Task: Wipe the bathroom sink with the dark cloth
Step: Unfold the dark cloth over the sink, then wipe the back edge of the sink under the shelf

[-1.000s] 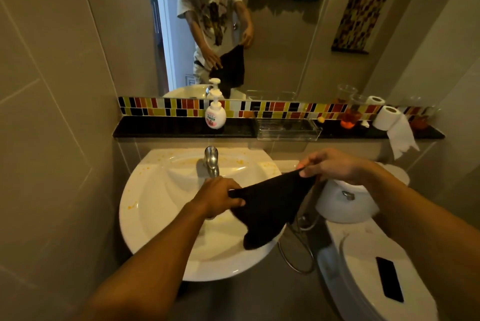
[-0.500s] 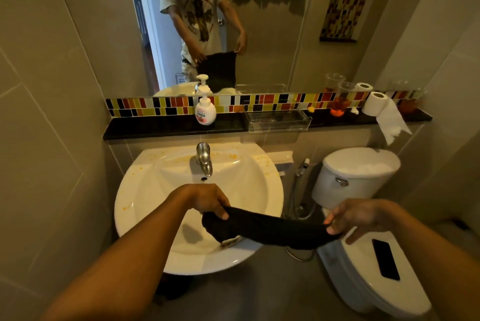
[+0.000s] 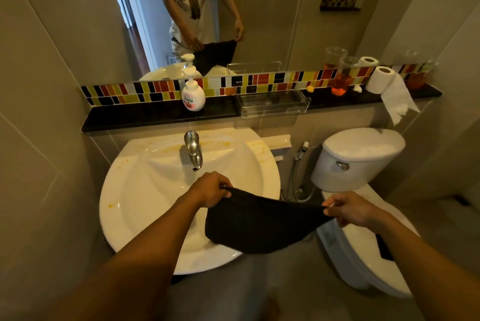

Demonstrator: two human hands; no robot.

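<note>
Over the stained sink, both hands pinched the cloth; left and right gripped opposite corners.

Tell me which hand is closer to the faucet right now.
Left. The left hand is just in front of the faucet, over the sink, gripping the dark cloth. The right hand holds the cloth's other end farther right, past the sink's rim, near the toilet.
</note>
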